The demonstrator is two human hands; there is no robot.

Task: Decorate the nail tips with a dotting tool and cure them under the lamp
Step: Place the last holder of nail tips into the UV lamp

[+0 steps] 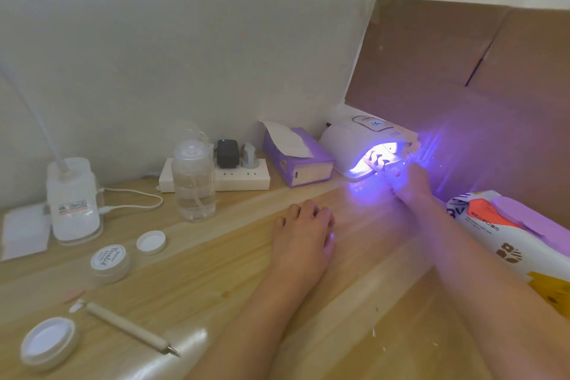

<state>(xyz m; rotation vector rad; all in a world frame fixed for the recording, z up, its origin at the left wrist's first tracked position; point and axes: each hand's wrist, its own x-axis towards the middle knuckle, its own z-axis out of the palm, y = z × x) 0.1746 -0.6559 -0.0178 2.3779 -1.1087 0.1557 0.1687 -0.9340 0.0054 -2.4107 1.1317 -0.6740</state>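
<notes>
White domed lamp (361, 136) glows violet; nail tips (377, 160) blurred inside. Right hand (415, 182) at mouth, grip lost in glare. Left hand (303, 231) on table (216, 256), loosely curled, empty.

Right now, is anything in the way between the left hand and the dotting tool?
Nothing visible is. The left hand rests on the wooden table, and only bare wood lies between it and the dotting tool. The labelled jar sits off to the side.

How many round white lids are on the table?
3. The small lid sits near the clear bottle, the lettered lid on a jar left of it, the big lid beside the dotting tool. Others may be hidden.
</notes>
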